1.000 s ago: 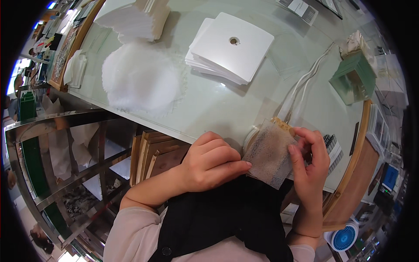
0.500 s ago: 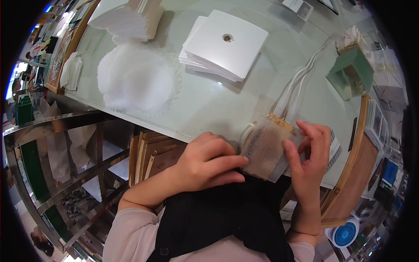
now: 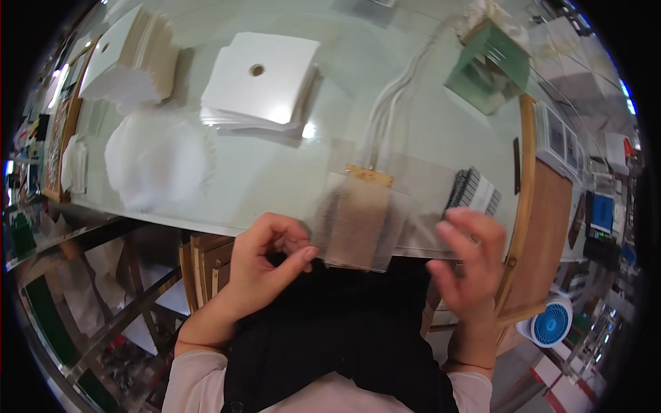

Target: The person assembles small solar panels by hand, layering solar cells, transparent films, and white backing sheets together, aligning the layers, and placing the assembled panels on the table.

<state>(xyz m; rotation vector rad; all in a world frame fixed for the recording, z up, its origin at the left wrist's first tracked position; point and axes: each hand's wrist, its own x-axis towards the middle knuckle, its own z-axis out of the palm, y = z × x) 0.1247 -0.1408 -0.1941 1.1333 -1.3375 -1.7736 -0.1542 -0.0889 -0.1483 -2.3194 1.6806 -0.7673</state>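
Note:
A flat brownish plate (image 3: 358,220) under clear sheets lies at the table's front edge, partly overhanging it. Yellowish tape (image 3: 370,175) crosses its far end, where white cables (image 3: 394,93) lead away. My left hand (image 3: 265,258) is at the plate's left side, fingers curled and thumb tip close to the index finger, beside the clear sheet's edge. Whether a thin film is pinched there is hard to make out. To the right, my right hand (image 3: 471,258) is apart from the plate, slightly blurred, fingers spread and holding nothing I can see.
White square cards (image 3: 268,69) with a round hole lie stacked behind the plate. Farther left are a round pile of thin white sheets (image 3: 155,162) and a tall card stack (image 3: 131,58). A green open box (image 3: 492,65) and a black-and-white gridded item (image 3: 475,191) are at right.
Both hands have moved apart and off the top of the plate, the left one to its left side, the right one to its right. The whole view has shifted.

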